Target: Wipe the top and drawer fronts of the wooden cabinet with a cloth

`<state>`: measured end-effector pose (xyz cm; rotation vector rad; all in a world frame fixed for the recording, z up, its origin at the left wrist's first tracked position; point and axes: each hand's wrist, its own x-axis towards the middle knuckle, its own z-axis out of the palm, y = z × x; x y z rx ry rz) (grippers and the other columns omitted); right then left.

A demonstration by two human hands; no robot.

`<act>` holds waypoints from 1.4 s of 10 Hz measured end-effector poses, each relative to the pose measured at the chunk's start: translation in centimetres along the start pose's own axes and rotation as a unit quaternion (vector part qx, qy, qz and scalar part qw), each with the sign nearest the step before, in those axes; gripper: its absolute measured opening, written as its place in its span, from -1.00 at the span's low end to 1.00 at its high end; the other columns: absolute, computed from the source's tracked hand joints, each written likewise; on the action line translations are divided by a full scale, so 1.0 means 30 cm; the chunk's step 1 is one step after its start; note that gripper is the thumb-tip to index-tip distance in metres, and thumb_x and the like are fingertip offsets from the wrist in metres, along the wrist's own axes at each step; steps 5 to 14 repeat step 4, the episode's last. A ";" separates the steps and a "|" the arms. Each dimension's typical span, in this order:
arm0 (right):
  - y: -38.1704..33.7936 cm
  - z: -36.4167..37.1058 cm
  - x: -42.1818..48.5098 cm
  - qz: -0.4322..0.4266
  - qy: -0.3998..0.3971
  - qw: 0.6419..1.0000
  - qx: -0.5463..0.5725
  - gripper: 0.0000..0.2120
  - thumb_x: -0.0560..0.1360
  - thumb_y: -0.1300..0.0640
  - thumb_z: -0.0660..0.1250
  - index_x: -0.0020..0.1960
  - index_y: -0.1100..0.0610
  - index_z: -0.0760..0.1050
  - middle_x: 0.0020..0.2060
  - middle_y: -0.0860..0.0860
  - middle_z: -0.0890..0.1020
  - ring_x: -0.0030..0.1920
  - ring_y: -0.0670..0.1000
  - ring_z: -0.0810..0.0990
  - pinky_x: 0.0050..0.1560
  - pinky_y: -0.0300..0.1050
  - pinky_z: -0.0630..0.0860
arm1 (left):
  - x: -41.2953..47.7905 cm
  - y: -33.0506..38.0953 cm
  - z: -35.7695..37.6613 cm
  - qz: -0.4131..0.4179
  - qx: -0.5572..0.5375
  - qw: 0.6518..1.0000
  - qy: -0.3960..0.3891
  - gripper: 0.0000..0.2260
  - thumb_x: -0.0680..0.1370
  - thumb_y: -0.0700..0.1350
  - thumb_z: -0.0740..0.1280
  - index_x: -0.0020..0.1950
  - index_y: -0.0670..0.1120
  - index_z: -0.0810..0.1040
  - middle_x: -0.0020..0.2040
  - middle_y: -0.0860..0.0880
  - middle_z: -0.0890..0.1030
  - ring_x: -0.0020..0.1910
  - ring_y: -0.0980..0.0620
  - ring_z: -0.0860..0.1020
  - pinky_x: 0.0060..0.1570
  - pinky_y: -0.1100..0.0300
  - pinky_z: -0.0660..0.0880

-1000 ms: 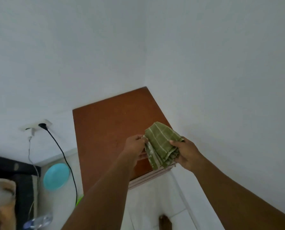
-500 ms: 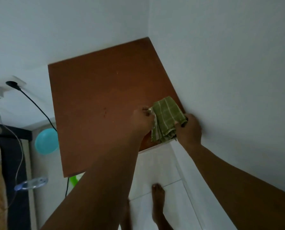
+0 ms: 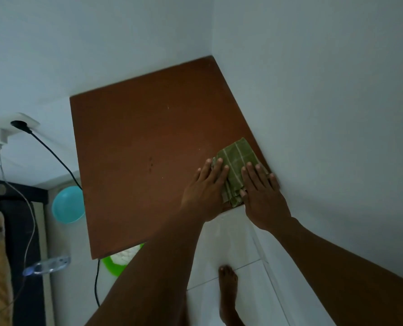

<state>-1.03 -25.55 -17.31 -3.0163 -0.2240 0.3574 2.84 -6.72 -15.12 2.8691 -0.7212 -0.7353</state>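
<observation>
The brown wooden cabinet top [image 3: 137, 149] sits in the corner between two white walls [image 3: 313, 90]. A folded green cloth [image 3: 237, 161] lies flat at its near right corner, against the wall. Small dark marks [image 3: 151, 164], perhaps stains, dot its middle.

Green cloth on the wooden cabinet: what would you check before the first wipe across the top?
1. Folded green striped cloth lies flat on the brown wooden cabinet top: ok.
2. Left hand presses it, fingers straight: ok.
3. Right hand presses it too: ok.
4. Black cable hangs beside the top, not on it: ok.
5. Drawer fronts' state: cannot tell, out of view.
</observation>
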 end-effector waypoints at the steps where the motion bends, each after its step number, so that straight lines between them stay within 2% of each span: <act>1: 0.008 -0.001 0.006 -0.003 -0.019 1.000 -0.001 -0.41 0.61 -0.03 -0.04 0.58 0.18 0.19 0.56 0.14 0.25 0.57 0.18 0.21 0.47 0.30 0.25 | 0.015 0.001 0.013 -0.004 -0.015 1.000 -0.002 -0.12 0.57 0.40 0.11 0.67 -0.04 -0.21 0.67 -0.07 -0.27 0.63 -0.14 -0.30 0.61 -0.09 -0.11; 2: 0.012 -0.046 0.020 -0.010 -0.072 0.997 0.001 -0.32 0.57 -0.14 -0.18 0.61 0.13 0.09 0.61 0.09 0.13 0.61 0.14 0.08 0.52 0.29 0.17 | 0.014 0.012 -0.016 -0.013 -0.005 1.000 -0.021 -0.13 0.58 0.38 0.15 0.67 -0.04 -0.19 0.67 -0.07 -0.25 0.64 -0.14 -0.28 0.60 -0.08 -0.12; 3: 0.004 -0.162 0.044 -0.011 -0.115 0.993 0.025 -0.26 0.53 -0.22 -0.31 0.63 0.06 -0.05 0.63 0.03 -0.03 0.63 0.09 -0.09 0.57 0.22 -0.05 | -0.011 0.012 -0.111 -0.024 0.008 1.000 -0.016 -0.26 0.65 0.20 0.14 0.68 -0.01 -0.17 0.68 -0.07 -0.22 0.64 -0.14 -0.26 0.59 -0.09 -0.15; 4: -0.026 -0.309 0.064 -0.042 -0.080 0.996 0.003 -0.26 0.53 -0.24 -0.36 0.64 0.05 -0.07 0.63 0.02 -0.05 0.63 0.10 -0.11 0.56 0.21 -0.04 | -0.063 -0.009 -0.244 -0.032 0.006 0.999 0.008 -0.35 0.69 0.01 0.09 0.67 0.02 -0.21 0.67 -0.04 -0.26 0.63 -0.12 -0.31 0.59 -0.09 -0.19; 14: -0.026 -0.309 0.064 -0.042 -0.080 0.996 0.003 -0.26 0.53 -0.24 -0.36 0.64 0.05 -0.07 0.63 0.02 -0.05 0.63 0.10 -0.11 0.56 0.21 -0.04 | -0.063 -0.009 -0.244 -0.032 0.006 0.999 0.008 -0.35 0.69 0.01 0.09 0.67 0.02 -0.21 0.67 -0.04 -0.26 0.63 -0.12 -0.31 0.59 -0.09 -0.19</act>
